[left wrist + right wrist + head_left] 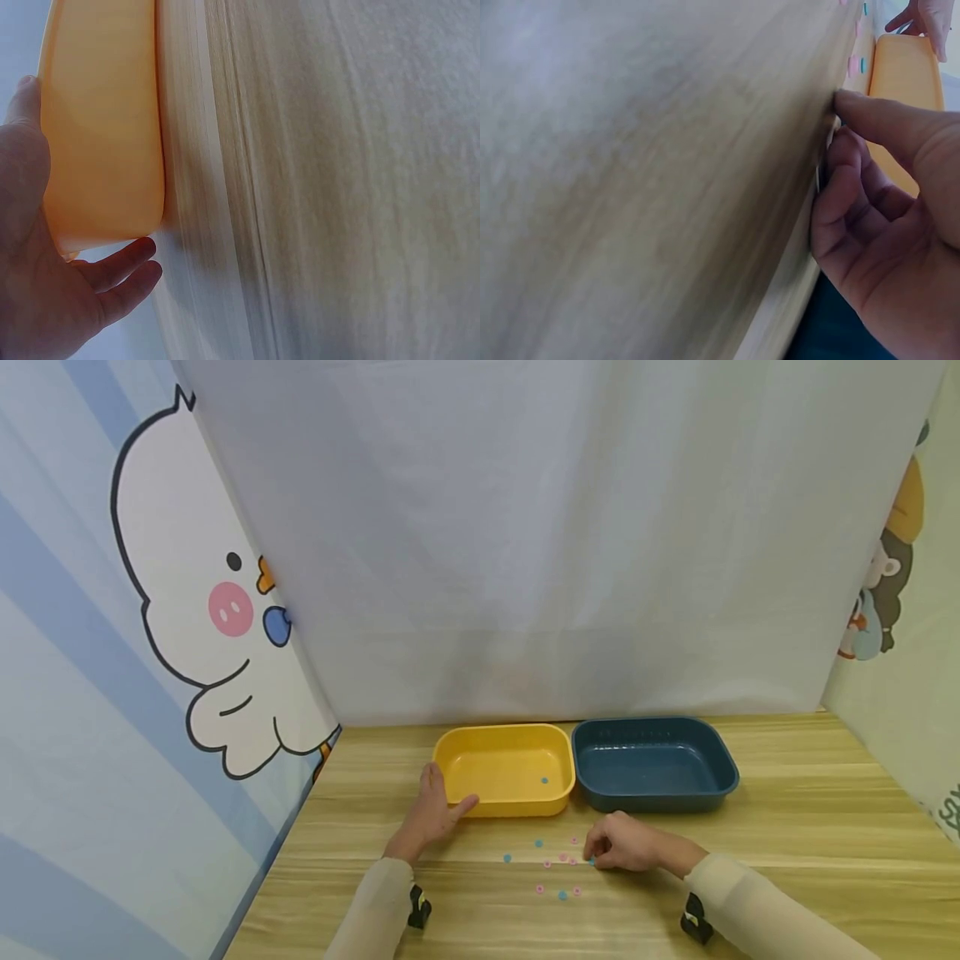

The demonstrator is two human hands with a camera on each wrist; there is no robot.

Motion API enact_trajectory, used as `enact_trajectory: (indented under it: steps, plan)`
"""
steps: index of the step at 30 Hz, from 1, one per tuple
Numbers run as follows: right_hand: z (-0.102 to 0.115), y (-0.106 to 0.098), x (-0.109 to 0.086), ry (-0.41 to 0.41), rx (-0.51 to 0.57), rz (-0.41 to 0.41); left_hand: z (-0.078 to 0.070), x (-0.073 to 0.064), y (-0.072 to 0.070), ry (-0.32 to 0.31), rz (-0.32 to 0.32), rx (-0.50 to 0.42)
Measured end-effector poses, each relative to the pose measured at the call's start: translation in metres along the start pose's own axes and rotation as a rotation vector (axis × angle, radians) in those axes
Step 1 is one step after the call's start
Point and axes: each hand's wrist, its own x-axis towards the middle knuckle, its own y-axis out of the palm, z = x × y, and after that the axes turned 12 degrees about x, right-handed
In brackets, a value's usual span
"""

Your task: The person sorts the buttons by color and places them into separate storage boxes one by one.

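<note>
My left hand point(432, 814) grips the front left corner of the yellow tray point(510, 808), its thumb over the front rim and its fingers along the left side. In the left wrist view, two fingers point(124, 270) bend around the tray's end wall. Down on the table, my right hand point(626, 843) has its fingers curled, and its fingertips pinch at a small blue disc point(592, 862). That disc is mostly hidden by the fingertips. Several small pink discs point(563, 857) with darker centres and a few blue discs point(538, 843) lie to the left. Inside the yellow tray lies another blue disc point(544, 781).
A dark blue tray point(656, 803) stands right of the yellow one, close beside it. Both are near the back edge of the wooden table point(810, 827). Behind the table hangs a pale curtain point(525, 568), and printed panels flank it on both sides.
</note>
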Motion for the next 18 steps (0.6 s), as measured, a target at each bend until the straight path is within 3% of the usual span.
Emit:
enact_trajectory:
  steps: [18]
  plan:
    - [-0.0010, -0.0006, -0.0035, 0.047, 0.072, -0.016, -0.0007, -0.0015, -0.0014, 0.011, 0.003, -0.008]
